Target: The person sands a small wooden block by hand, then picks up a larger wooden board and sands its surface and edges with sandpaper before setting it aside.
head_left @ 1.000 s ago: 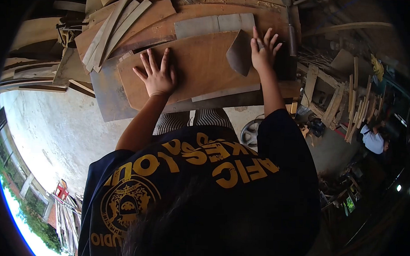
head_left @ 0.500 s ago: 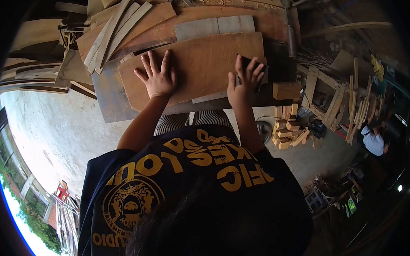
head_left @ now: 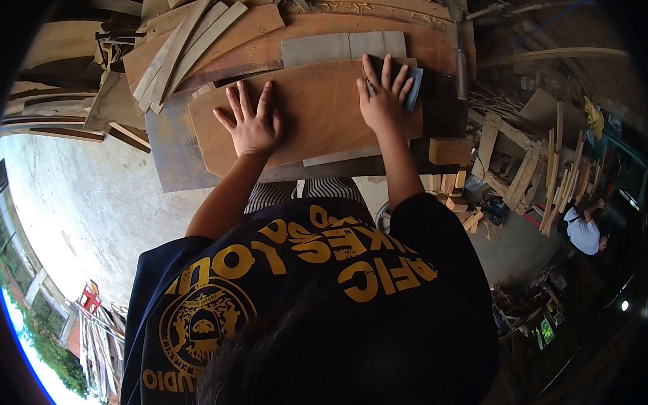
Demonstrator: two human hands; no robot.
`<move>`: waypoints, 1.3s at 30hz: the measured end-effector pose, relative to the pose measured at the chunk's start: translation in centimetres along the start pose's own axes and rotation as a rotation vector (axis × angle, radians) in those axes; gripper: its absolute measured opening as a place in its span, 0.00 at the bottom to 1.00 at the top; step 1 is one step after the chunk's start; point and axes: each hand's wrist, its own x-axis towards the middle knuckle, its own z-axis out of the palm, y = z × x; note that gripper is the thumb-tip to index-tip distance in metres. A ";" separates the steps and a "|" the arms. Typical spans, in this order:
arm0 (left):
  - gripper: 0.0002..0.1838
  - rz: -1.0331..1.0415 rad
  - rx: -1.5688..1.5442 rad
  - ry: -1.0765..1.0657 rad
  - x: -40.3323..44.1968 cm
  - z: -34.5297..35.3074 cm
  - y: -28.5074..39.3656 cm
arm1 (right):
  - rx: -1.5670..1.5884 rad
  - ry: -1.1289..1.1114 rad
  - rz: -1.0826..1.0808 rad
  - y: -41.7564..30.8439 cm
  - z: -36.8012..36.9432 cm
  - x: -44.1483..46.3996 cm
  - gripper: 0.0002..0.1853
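The wooden board (head_left: 313, 109) on the workbench (head_left: 175, 141) was steadied by the splayed left hand (head_left: 255, 129) while apparent sandpaper (head_left: 413, 88) was partly covered by the spread-fingered right hand (head_left: 383, 104), sanding seemingly underway, flat, even pressure probably being called for.

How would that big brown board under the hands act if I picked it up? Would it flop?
The brown board probably wouldn't flop: it looks like wood and lies flat without sagging. It likely won't roll, being wide and flat. It may be awkward one-handed, since it stretches past both spread hands.
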 end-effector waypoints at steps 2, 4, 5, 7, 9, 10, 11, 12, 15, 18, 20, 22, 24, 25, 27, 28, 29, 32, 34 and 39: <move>0.33 -0.002 -0.003 -0.003 0.1 0.1 0.1 | -0.017 0.106 0.029 1.3 0.3 4.7 0.26; 0.33 -0.007 0.001 0.003 0.1 0.1 0.1 | -0.070 0.113 0.108 0.6 0.6 6.0 0.25; 0.33 -0.006 0.002 0.004 0.2 0.0 0.1 | -0.006 0.096 0.055 0.0 0.8 5.1 0.25; 0.32 -0.015 0.002 -0.012 0.2 0.0 0.0 | 0.052 -0.013 -0.090 -3.2 0.2 0.3 0.25; 0.31 -0.012 -0.049 -0.002 0.3 -0.1 -0.5 | 0.072 -0.175 -0.277 -6.5 -0.1 -6.6 0.24; 0.30 0.002 -0.098 0.005 0.2 -0.1 -0.8 | 0.100 -0.248 -0.367 -7.4 -0.2 -8.8 0.24; 0.30 -0.010 -0.099 0.006 0.2 0.1 -0.9 | 0.100 -0.253 -0.377 -7.1 -0.2 -8.8 0.24; 0.30 -0.013 -0.141 0.032 0.2 0.3 -1.1 | 0.105 -0.296 -0.464 -6.4 -0.3 -8.4 0.24; 0.28 -0.026 -0.190 0.073 0.0 0.4 -1.4 | -0.002 -0.233 -0.537 -4.0 -0.4 -3.3 0.22; 0.28 -0.034 -0.209 0.100 0.2 0.6 -1.3 | -0.026 -0.019 -0.388 -1.9 -0.2 4.1 0.21; 0.28 -0.037 -0.216 0.116 0.0 0.7 -1.3 | -0.042 0.027 -0.271 -2.8 0.7 4.6 0.21; 0.28 -0.036 -0.227 0.115 0.0 0.7 -1.4 | 0.011 0.014 -0.220 -5.3 1.1 1.2 0.23; 0.28 -0.034 -0.259 0.145 0.1 0.8 -1.6 | 0.103 -0.176 -0.459 -7.7 0.9 -5.4 0.24; 0.28 -0.020 -0.287 0.167 -0.1 0.9 -1.7 | 0.112 -0.293 -0.591 -8.5 0.5 -8.8 0.24; 0.27 -0.002 -0.341 0.203 -0.4 0.9 -1.8 | 0.117 -0.416 -0.733 -8.4 0.2 -10.7 0.25; 0.27 0.033 -0.390 0.244 -0.5 0.7 -1.9 | 0.101 -0.439 -0.816 -7.5 0.2 -9.6 0.24; 0.26 0.066 -0.429 0.271 -0.6 0.4 -2.0 | 0.086 -0.458 -0.901 -6.6 0.4 -8.2 0.24; 0.25 0.039 -0.660 0.257 -0.4 1.1 -2.8 | 0.058 -0.305 -0.747 -6.1 -0.7 -2.0 0.20; 0.27 -0.007 -0.709 0.240 -0.8 1.0 -3.0 | 0.095 -0.184 -0.555 -5.8 -0.1 1.9 0.21; 0.34 -0.774 -0.123 0.346 -3.9 2.6 -4.7 | 0.129 -0.142 -0.591 -9.6 1.5 -2.9 0.21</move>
